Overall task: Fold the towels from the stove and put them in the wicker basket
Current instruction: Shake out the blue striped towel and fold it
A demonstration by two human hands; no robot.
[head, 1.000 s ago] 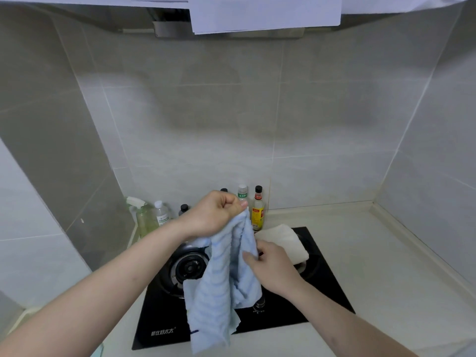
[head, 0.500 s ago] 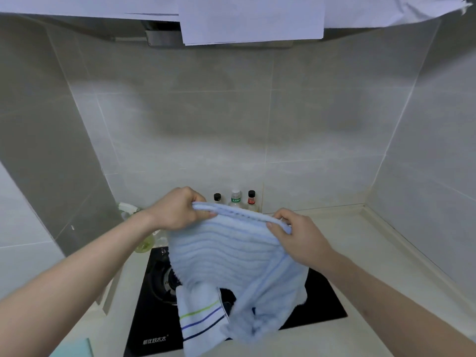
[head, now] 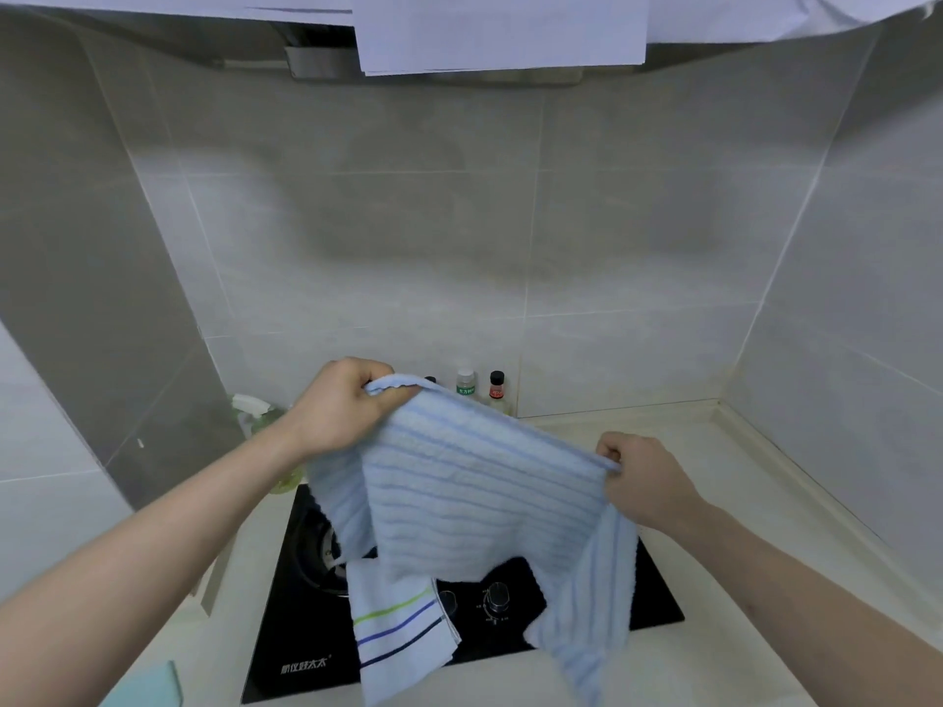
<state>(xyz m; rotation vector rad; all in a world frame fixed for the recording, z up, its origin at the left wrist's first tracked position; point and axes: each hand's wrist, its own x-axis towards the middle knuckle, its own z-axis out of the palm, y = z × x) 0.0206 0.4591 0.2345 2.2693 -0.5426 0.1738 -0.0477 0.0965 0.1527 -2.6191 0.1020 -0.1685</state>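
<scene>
A light blue striped towel (head: 479, 497) hangs spread in the air above the black stove (head: 306, 604). My left hand (head: 342, 405) grips its upper left corner, held higher. My right hand (head: 643, 482) pinches its upper right corner, lower and to the right. The towel's top edge is stretched tight between them and the rest droops, with green, blue and dark lines on its lower end (head: 403, 635). The cream towel and the wicker basket are out of sight.
Small bottles (head: 479, 385) stand against the tiled back wall behind the stove. A spray bottle (head: 255, 413) stands at the left. A range hood (head: 433, 63) hangs overhead. Pale countertop (head: 740, 528) extends right to the corner wall. A teal object (head: 148, 686) lies at the bottom left.
My hands moved apart and drew the bunched towel open. My right hand slid along the top edge to the far corner and moved right and down. The cream towel became hidden.
</scene>
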